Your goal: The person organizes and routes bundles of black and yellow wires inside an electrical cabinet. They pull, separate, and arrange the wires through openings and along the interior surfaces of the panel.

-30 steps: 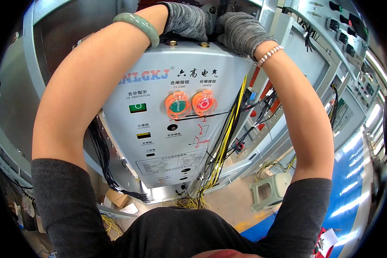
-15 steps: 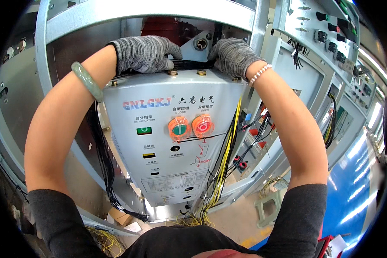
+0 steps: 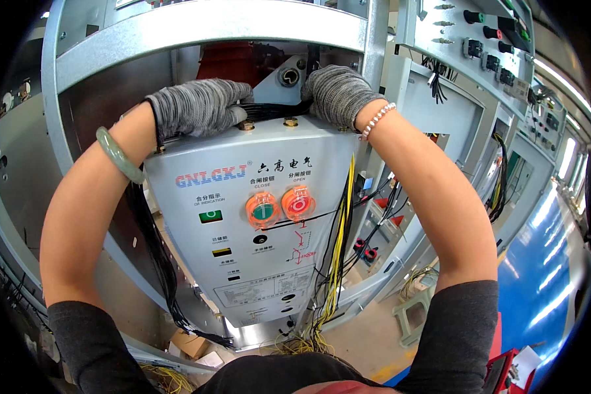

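A grey switchgear panel [image 3: 184, 184] stands before me, with a green button [image 3: 263, 211] and a red button [image 3: 299, 204] under clear orange-rimmed covers. A black wire bundle [image 3: 276, 111] runs along its top edge, behind brass-coloured bolts. Closed around the bundle's left part is my left hand [image 3: 200, 105], in a grey knitted glove. My right hand [image 3: 338, 95], gloved alike, grips the bundle further right; its fingertips are partly hidden behind the panel top. More black wires [image 3: 154, 243] hang down the panel's left side.
A metal frame beam [image 3: 210, 33] crosses above my hands. Yellow and black wires [image 3: 340, 249] hang along the panel's right side. Further right are another cabinet [image 3: 456, 98] with sockets and a pale green stool [image 3: 412, 315] on the floor. Beneath the panel lies a cardboard box [image 3: 189, 343].
The view has shifted a little, so panel and hands appear slightly further left and the panel lower. Both hands stay on the black wire bundle.
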`<action>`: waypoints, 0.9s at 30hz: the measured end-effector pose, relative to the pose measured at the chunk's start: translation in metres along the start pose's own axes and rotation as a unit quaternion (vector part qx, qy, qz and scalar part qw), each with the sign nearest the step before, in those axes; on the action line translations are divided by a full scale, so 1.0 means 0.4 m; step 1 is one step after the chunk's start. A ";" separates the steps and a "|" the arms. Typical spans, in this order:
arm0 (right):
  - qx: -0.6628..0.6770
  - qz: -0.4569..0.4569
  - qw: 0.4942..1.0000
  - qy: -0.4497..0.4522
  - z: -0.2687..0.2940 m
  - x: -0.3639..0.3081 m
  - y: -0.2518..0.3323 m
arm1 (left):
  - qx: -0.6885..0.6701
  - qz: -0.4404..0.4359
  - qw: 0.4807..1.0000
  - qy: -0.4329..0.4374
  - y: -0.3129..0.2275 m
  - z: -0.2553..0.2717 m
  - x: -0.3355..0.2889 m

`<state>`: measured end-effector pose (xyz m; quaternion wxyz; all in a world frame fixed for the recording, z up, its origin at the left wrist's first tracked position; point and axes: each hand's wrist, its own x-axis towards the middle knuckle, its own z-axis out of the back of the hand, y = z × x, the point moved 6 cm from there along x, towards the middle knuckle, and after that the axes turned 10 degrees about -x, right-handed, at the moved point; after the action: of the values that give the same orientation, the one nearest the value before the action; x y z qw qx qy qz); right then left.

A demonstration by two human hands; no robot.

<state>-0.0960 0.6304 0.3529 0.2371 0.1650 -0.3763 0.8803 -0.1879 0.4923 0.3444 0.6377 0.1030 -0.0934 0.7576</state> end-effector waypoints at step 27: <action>0.010 0.114 0.986 -0.117 0.016 -0.024 0.047 | 0.035 0.003 0.999 -0.041 0.037 0.013 -0.007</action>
<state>-0.0975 0.6113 0.3415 0.0877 0.2253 -0.4087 0.8801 -0.2019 0.4856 0.3486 0.6268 0.1560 -0.0937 0.7576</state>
